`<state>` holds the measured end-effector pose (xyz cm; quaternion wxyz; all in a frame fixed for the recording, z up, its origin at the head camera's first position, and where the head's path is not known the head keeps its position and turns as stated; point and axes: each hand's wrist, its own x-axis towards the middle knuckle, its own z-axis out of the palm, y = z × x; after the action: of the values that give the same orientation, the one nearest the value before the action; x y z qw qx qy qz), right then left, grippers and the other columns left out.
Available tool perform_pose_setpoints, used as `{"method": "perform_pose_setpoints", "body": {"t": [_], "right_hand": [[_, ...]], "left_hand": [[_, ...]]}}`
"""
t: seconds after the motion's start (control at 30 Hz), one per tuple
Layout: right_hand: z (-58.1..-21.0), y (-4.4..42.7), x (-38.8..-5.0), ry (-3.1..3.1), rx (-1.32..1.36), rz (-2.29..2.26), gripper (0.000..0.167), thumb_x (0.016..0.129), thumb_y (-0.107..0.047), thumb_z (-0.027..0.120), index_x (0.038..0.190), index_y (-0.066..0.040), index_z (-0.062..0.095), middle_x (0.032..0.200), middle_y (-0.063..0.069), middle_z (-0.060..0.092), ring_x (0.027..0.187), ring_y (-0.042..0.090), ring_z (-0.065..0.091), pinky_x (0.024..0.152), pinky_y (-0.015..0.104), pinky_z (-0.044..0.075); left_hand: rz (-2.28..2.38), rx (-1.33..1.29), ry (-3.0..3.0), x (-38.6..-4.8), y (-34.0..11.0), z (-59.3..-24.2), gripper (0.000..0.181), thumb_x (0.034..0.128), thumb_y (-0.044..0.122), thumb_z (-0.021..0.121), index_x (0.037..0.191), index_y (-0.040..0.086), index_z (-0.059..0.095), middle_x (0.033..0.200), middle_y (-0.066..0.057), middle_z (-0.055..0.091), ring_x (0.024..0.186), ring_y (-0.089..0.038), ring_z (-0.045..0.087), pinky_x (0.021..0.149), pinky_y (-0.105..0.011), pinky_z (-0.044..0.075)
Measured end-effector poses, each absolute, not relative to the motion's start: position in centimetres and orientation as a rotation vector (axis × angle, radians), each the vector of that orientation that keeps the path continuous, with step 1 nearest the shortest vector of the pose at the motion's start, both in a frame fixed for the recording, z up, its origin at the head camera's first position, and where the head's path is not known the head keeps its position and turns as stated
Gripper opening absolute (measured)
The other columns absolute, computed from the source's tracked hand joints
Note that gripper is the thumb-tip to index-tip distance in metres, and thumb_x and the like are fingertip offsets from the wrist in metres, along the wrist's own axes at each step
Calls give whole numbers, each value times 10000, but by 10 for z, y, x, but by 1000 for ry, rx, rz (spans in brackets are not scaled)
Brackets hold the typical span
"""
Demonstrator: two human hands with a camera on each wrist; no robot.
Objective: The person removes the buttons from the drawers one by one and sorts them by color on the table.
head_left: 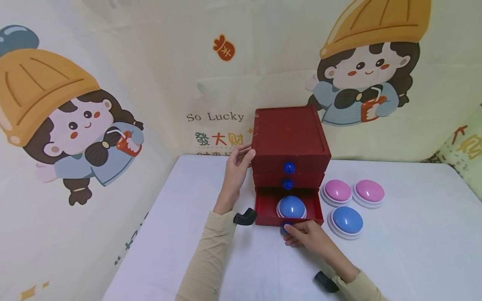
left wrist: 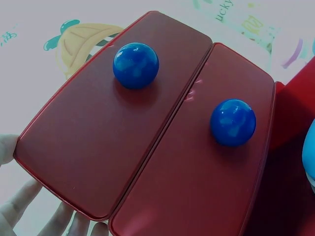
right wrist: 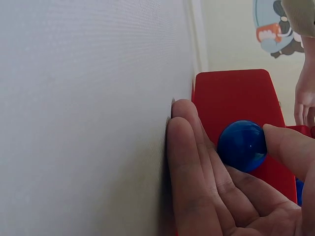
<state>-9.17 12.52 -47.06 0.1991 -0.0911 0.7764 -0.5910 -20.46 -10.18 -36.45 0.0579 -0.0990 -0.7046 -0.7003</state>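
Observation:
A dark red drawer cabinet (head_left: pixel 290 129) stands on the table, its bottom drawer (head_left: pixel 263 209) pulled out. In that drawer sits a blue dome-shaped push button (head_left: pixel 292 206) with a white base. My right hand (head_left: pixel 310 238) pinches the round blue knob (right wrist: pixel 242 146) on the drawer's front between thumb and fingers. Against the cabinet's left side rests my left hand (head_left: pixel 236 169), its fingers extended along the wall. The two upper drawers are closed, each with a blue knob, as the left wrist view shows with the upper knob (left wrist: pixel 136 66) and the middle knob (left wrist: pixel 233 122).
Right of the cabinet lie two pink push buttons, the nearer pink button (head_left: pixel 337 191) and the farther pink button (head_left: pixel 370 191). A second blue push button (head_left: pixel 346 220) lies in front of them. The white table (head_left: pixel 421 234) meets a printed cloth backdrop (head_left: pixel 158 83) behind.

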Motion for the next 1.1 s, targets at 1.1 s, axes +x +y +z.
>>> {"method": "perform_pose_setpoints", "body": {"t": [1.1], "right_hand": [[-474, 123, -82, 2254, -282, -1616, 378, 988, -329, 607, 980, 23, 746, 814, 95, 743, 716, 192, 713, 682, 265, 599]], "left_hand": [[-2147, -286, -2116, -205, -102, -366, 417, 972, 360, 630, 1342, 180, 563, 1282, -52, 588, 1188, -184, 590, 1001, -401, 500]]}}
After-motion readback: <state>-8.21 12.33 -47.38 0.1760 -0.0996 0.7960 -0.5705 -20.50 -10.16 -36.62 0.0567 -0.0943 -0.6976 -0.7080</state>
